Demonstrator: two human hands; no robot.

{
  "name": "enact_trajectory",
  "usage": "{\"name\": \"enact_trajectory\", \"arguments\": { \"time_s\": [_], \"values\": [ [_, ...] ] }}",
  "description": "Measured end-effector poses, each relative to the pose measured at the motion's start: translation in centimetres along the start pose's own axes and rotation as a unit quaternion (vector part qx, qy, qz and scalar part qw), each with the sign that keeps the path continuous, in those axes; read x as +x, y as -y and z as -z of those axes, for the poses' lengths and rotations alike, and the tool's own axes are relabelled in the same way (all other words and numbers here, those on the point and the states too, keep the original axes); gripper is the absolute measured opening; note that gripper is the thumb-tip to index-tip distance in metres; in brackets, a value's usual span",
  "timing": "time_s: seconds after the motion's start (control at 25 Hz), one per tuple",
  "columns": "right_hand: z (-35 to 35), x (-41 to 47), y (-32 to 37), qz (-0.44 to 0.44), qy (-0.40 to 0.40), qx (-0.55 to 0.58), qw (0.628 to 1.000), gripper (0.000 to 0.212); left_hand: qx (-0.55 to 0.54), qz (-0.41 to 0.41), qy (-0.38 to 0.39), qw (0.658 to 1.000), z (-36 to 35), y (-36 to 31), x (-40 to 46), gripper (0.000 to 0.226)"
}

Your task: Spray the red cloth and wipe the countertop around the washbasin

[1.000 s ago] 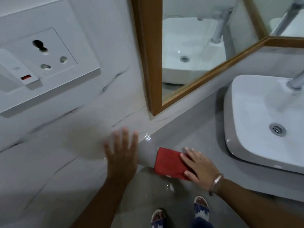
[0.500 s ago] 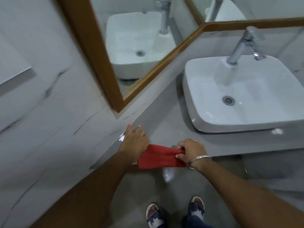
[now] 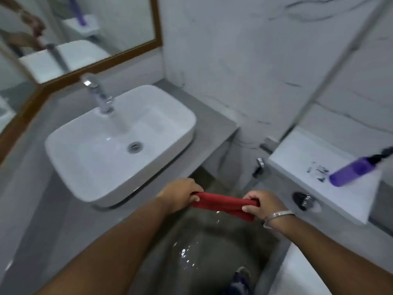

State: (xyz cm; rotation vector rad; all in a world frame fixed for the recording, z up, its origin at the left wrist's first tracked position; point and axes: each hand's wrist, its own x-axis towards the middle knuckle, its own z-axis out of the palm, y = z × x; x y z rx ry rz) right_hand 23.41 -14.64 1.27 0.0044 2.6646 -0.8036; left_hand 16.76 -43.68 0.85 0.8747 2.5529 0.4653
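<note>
Two hands hold the red cloth [image 3: 223, 204] up in the air, in front of the counter [image 3: 63, 209]. The left hand [image 3: 178, 195] pinches one end with its fingers closed around it. The right hand [image 3: 260, 204] grips the other end the same way. The cloth is bunched into a long strip, pulled between the two hands. It hangs over the wet floor [image 3: 204, 248] and does not touch the counter.

A silver bangle [image 3: 276, 216] sits on the right wrist.

The white basin [image 3: 102, 167] sits on the grey counter, just behind the left hand. A shiny tap [image 3: 98, 96] stands at the back of the basin. A round drain [image 3: 134, 147] is in the bottom of it. Grey counter shows on the left, in front and on the right of the basin.

A mirror [image 3: 95, 24] with a brown wood frame hangs on the wall behind the tap. The basin and the arms show in it, blurry.

On the right is a white shelf [image 3: 297, 162], well apart from the counter. A purple bottle [image 3: 355, 171] with a dark top lies tipped on it. It looks blurry. Some small shiny bits [image 3: 318, 172] lie next to the bottle; I cannot tell what they are. A dark round knob [image 3: 302, 200] is on the wall under the shelf, near the right hand.

The walls are white with thin dark lines. A foot [image 3: 241, 279] in a blue sandal shows at the bottom.
</note>
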Motion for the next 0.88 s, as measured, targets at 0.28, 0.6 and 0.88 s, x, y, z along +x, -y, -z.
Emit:
{"name": "enact_trajectory", "arguments": {
  "time_s": [0.28,0.6,0.88],
  "values": [
    [14.7,-3.5,-16.1,-0.137,-0.242,0.248,0.928,0.025,-0.216,-0.101,-0.017,0.971,4.5,-16.1,20.7,0.02],
    [11.8,3.2,-23.0,-0.348,-0.37,0.523,0.684,0.038,-0.26,0.024,-0.039,0.964,1.2,-19.9,34.2,0.027],
    [9.8,6.3,-24.2,-0.458,-0.475,0.613,0.435,0.042,-0.252,0.015,-0.039,0.967,-3.2,-17.0,39.6,0.023]
  ]
}}
